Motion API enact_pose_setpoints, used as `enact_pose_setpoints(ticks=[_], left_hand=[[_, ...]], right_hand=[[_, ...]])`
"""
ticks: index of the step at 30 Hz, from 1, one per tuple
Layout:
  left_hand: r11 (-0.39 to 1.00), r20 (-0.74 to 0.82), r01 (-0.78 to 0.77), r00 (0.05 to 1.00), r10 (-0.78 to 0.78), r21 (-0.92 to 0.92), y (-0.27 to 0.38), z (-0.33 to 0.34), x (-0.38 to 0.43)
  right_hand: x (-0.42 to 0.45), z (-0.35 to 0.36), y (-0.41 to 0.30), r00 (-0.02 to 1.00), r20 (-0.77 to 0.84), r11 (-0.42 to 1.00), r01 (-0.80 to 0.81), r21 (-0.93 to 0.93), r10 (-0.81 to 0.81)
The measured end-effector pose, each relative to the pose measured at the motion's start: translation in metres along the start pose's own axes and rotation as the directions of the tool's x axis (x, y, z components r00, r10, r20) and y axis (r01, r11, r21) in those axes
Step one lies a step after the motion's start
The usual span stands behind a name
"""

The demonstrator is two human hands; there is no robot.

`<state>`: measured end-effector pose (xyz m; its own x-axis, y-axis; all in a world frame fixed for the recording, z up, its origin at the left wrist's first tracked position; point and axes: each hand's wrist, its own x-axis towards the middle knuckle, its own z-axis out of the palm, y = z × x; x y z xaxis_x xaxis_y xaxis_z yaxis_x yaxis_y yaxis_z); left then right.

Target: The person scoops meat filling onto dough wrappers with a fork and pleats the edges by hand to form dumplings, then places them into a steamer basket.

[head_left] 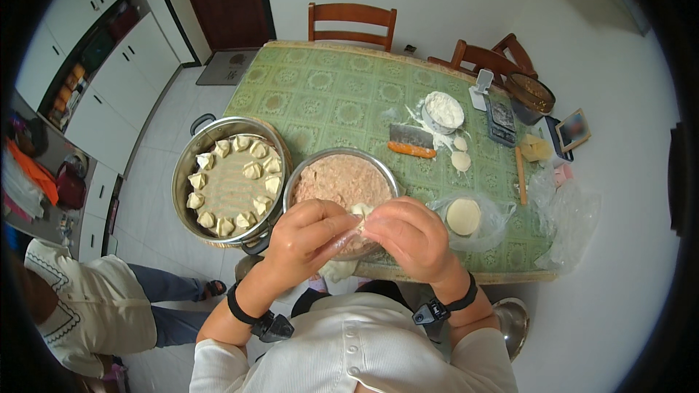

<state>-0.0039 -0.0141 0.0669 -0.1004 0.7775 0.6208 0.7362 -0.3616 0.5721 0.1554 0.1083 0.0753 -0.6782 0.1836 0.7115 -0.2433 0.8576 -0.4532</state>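
Between the fingertips of my left hand (314, 232) and my right hand (412, 232) is a small dough dumpling (360, 209), pinched from both sides and largely hidden by the fingers. Both hands hover over the near side of a metal bowl (394, 177) filled with pinkish minced meat filling (341, 177). Left of the bowl stands a round steel steamer pot (180, 196) with a mesh liner (235, 174). Several folded dumplings (252, 170) sit in it, mostly in a ring along its wall. Right of my right hand, a stack of round dough wrappers (463, 216) lies on a plastic bag (499, 218).
Across the green tablecloth (327, 82) lie a cleaver (411, 142), a bowl of flour (443, 111), small dough discs (461, 161), a rolling pin (521, 174) and a kitchen scale (501, 123). A person (98, 300) stands at my left. Wooden chairs (352, 16) stand at the table's far side.
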Motion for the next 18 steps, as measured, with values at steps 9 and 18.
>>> enact_pose_setpoints(ticks=[9, 18], left_hand=[[1.0, -0.065, 0.01, 0.998, -0.008, 0.025, -0.003, 0.003, -0.009], [0.997, -0.032, 0.043, 0.999, -0.041, 0.071, -0.009, 0.009, -0.007]], right_hand=[[0.004, 0.005, 0.001, 0.999, 0.043, 0.999, -0.026, 0.043, 0.024], [-0.003, 0.018, 0.005, 0.998, 0.048, 0.996, -0.03, -0.083, 0.034]])
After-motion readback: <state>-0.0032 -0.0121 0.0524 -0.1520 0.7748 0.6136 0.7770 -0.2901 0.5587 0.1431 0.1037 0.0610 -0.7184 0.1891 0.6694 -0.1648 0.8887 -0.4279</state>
